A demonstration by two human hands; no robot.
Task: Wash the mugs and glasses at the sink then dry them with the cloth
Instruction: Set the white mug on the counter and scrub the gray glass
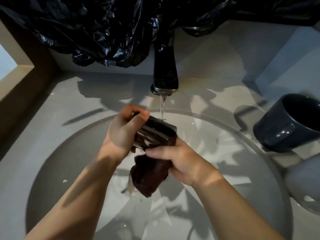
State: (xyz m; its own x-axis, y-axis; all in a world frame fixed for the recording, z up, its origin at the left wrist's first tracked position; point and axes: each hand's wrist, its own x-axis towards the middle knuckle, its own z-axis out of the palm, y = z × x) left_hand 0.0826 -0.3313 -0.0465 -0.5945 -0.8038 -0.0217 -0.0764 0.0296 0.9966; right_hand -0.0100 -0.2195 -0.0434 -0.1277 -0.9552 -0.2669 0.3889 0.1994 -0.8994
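Grey counter (52,118), crumpled black plastic (103,32)

The left hand (121,130) grips a glass (156,134), the right hand (183,161) a cloth (149,175).

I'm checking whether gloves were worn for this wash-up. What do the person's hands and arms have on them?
The left hand and right hand are bare, with no gloves. The left forearm and right forearm are uncovered to the frame's edge; no sleeve, watch, bracelet or ring shows.

Dark glass (155,134) tilted over the sink (69,153), brown cloth (150,174) bunched just beneath; navy mug (287,123) near counter's (52,104) right edge.
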